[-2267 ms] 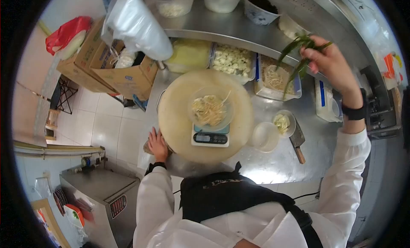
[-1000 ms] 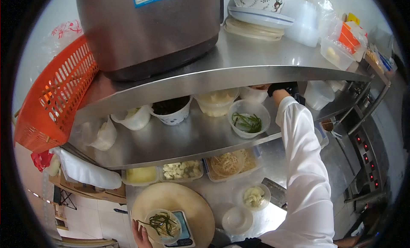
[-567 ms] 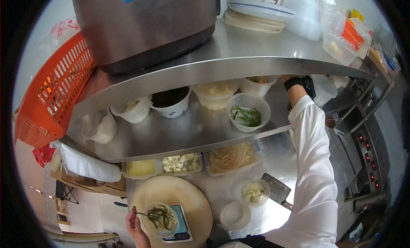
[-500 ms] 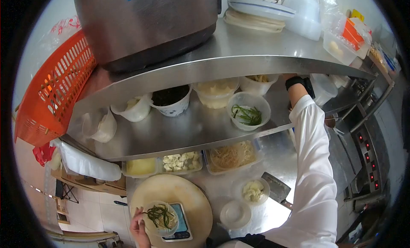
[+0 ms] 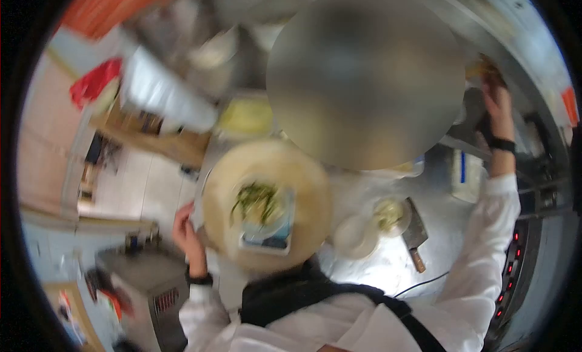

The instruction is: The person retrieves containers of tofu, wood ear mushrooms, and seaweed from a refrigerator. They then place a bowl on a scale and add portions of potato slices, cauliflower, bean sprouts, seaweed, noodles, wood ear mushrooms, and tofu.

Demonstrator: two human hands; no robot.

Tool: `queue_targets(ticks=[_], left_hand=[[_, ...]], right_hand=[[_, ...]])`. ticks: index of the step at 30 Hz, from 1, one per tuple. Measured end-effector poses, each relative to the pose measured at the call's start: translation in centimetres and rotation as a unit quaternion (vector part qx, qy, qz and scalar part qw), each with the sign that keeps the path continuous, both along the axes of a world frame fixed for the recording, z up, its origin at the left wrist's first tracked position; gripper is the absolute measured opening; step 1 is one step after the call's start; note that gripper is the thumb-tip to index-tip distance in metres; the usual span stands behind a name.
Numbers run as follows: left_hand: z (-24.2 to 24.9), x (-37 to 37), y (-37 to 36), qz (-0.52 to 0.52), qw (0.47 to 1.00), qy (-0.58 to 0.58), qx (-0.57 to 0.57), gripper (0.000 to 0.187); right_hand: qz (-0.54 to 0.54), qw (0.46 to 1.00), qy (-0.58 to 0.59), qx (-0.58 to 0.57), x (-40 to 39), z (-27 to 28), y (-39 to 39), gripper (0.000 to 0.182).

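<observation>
On the round wooden chopping board (image 5: 221, 215) stands a digital scale (image 5: 265, 246). A bowl with long green strips on pale food (image 5: 260, 205) rests on it. My left hand (image 5: 187, 229) is beside the board's left edge, apart from the bowl, holding nothing, fingers loosely extended. Far to the right, my right hand (image 5: 499, 108) is raised by the shelf with its fingers bent at a blurred brownish thing (image 5: 491, 70). What that thing is, I cannot make out.
A cleaver (image 5: 416, 231) lies right of a bowl of pale chopped food (image 5: 389, 216) and a white bowl (image 5: 355, 237). A tub of yellow food (image 5: 245, 117) stands behind the board. A large grey blurred oval (image 5: 364, 79) hides the shelf's middle.
My left hand has left the bowl's rim and moved off the board to the left. My right hand has come out from under the upper shelf, with a brownish thing at its fingers. The view has tilted down.
</observation>
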State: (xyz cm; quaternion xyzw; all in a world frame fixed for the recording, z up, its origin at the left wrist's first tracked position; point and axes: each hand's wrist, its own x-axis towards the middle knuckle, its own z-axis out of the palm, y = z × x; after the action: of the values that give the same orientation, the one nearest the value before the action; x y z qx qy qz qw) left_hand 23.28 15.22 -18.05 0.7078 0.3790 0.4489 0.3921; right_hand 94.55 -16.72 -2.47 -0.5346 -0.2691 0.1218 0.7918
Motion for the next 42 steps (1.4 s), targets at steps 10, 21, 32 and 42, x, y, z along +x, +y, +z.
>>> queue_targets(ticks=[10, 21, 32, 42], left_hand=[[-13.2, -7.3, 4.4, 0.01, 0.991, 0.128, -0.027, 0.038], [-20.3, -8.6, 2.2, -0.004, 0.936, 0.328, 0.131, 0.032], [-17.9, -6.8, 1.7, -0.009, 0.924, 0.361, 0.127, 0.044], [-16.7, -5.9, 1.6, 0.009, 0.92, 0.386, 0.068, 0.041]], right_hand=[[0.145, 0.979, 0.082, -0.122, -34.0, 0.3, 7.7, 0.025], [0.251, 0.881, -0.175, -0.361, -50.1, -11.6, 20.2, 0.016], [0.33, 0.727, -0.477, -0.368, -44.1, -1.6, 22.5, 0.026], [-0.17, 0.689, -0.419, -0.567, -5.2, 0.8, 20.8, 0.026]])
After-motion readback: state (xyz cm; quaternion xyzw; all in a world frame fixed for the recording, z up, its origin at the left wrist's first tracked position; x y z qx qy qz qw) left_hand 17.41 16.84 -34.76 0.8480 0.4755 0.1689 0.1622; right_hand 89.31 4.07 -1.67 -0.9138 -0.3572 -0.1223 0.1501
